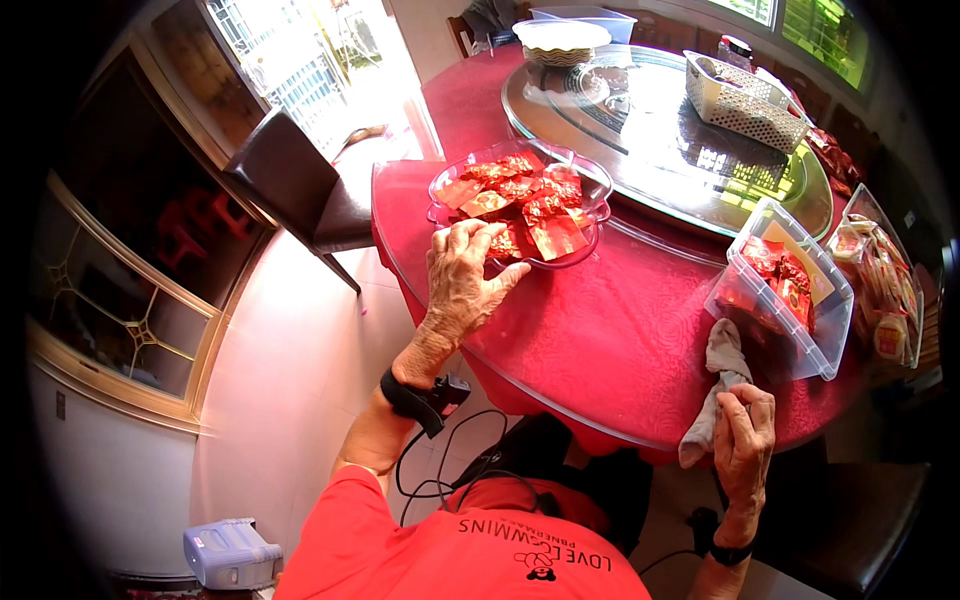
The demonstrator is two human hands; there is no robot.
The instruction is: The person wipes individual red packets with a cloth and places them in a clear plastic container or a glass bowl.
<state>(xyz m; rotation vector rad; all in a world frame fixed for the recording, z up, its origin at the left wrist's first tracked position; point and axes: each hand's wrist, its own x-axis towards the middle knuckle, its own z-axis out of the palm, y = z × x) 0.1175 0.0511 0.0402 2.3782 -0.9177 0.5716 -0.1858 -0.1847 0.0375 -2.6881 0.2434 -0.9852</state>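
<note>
My left hand (469, 274) reaches over the near left rim of a clear, scalloped plastic bowl (598, 225), its fingertips at the small red foil packets (517, 187) heaped inside. Whether it grips a packet cannot be told. By the table's near edge, my right hand (745, 435) is beside a twisted grey cloth (724, 360), thumb and fingers close together near it; a hold on the cloth cannot be made out. Just beyond that cloth, a clear plastic box (825, 330) holds more red packets (795, 285).
A round glass turntable (645, 180) on the red-covered table (600, 337) bears a white perforated basket (742, 112) and stacked plates (562, 36). Another clear container (919, 300) with wrapped packets stands far right. A dark chair (300, 180) is at left; cables hang below my left wrist.
</note>
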